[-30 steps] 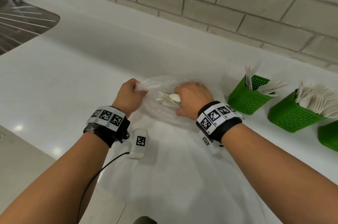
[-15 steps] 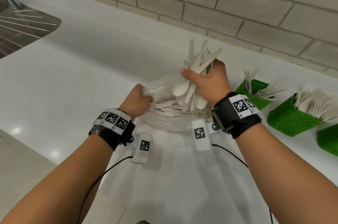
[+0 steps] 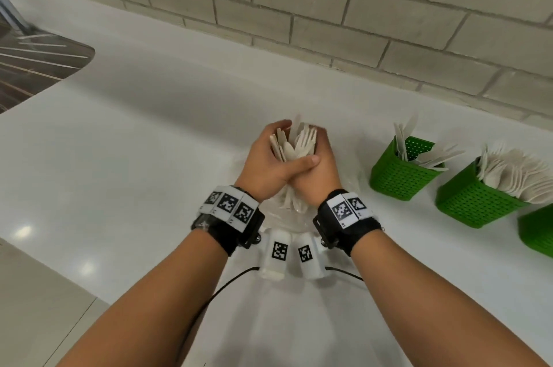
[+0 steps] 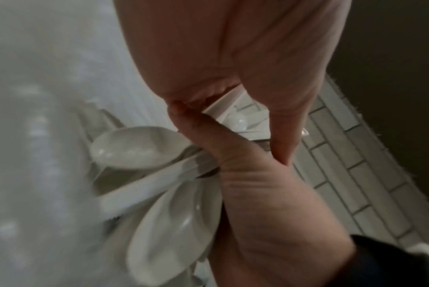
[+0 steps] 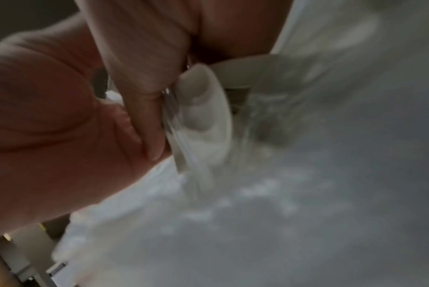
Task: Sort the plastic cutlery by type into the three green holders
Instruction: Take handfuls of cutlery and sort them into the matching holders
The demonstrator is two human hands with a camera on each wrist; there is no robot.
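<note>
Both hands wrap one upright bundle of white plastic cutlery [image 3: 296,143] above the clear plastic bag [image 3: 287,217] at the counter's middle. My left hand [image 3: 269,157] curls round the bundle's left side, thumb across the front. My right hand [image 3: 320,169] grips its right side. Fork tines and spoon bowls stick out on top. In the left wrist view spoon bowls [image 4: 140,147] hang below the fists. The right wrist view is blurred, with a spoon [image 5: 203,108] beside my fingers. Three green holders stand to the right: knives [image 3: 404,169], a full one [image 3: 478,196], and a third [image 3: 538,229] cut by the frame.
The white counter [image 3: 149,157] runs back to a tiled wall [image 3: 329,22]. A metal sink drainer [image 3: 36,58] lies at the far left. The counter's front edge drops off at the lower left. Wrist camera cables trail beneath my forearms.
My right hand lifted a bundle of cutlery out of the bag. My left hand let go of the bag's edge and came over to clasp the same bundle.
</note>
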